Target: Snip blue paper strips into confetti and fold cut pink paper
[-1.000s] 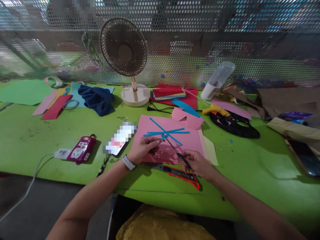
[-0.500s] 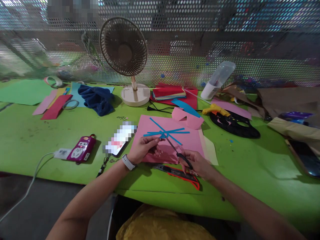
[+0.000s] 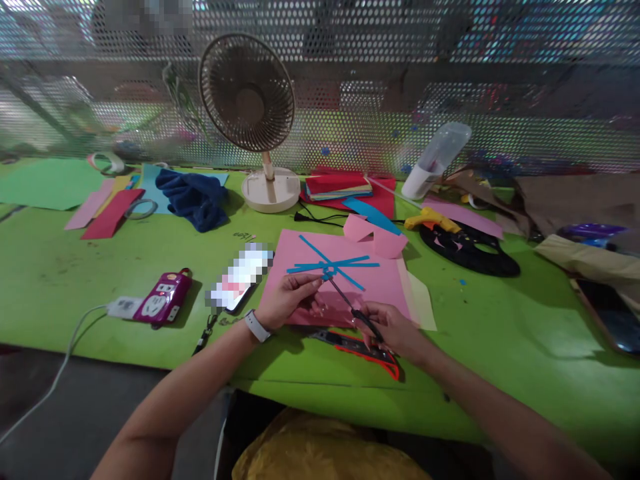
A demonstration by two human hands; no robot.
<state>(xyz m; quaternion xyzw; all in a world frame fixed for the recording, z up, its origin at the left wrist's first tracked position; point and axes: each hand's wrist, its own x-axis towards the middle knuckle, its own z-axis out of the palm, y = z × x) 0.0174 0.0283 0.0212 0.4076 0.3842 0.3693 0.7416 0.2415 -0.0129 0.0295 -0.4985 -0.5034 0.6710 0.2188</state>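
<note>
My right hand [image 3: 383,327] is wrapped round the handles of black-handled scissors [image 3: 367,323], whose blades point up and left. My left hand [image 3: 297,298] is closed in a pinch on a small blue paper piece [image 3: 327,273] by the scissor tips; its exact shape is hard to make out. Beneath both hands lies a pink paper sheet [image 3: 295,245]. Blue paper strips [image 3: 357,265] cross one another on it, just beyond my fingertips. A red and black utility knife [image 3: 365,348] rests in front of the sheet, just below my right hand.
A phone [image 3: 243,277] and a purple power socket [image 3: 165,298] lie at left. Behind stand a fan [image 3: 270,190] and a stack of coloured paper [image 3: 339,187]. A yellow glue gun [image 3: 433,219] lies on a black palette-shaped plate [image 3: 493,260]. Another phone [image 3: 607,313] is far right.
The scissors and my right hand have shifted slightly left and down. My left hand stays almost in place, and the blue piece shows a little more at its fingertips.
</note>
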